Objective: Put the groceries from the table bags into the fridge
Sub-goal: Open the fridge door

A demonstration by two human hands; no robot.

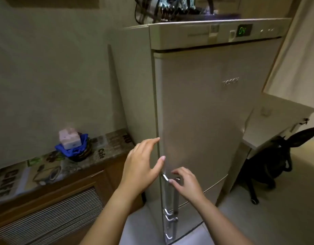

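right hand [185, 184] fingers curled at fridge [205, 112] handle [167, 195], left hand [143, 161] fingers spread

To my left I see a patterned ledge [106, 149] bearing a blue cloth [67, 152] with a pink box [69, 139]; a black chair [269, 161] stands right.

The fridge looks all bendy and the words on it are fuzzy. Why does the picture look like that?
Head view: the wide-angle lens bows the fridge edges; dim, greenish room light and blur smear the door logo and the bags on top; only the green display glows clearly; both hands, left hand and right hand, look slightly soft.
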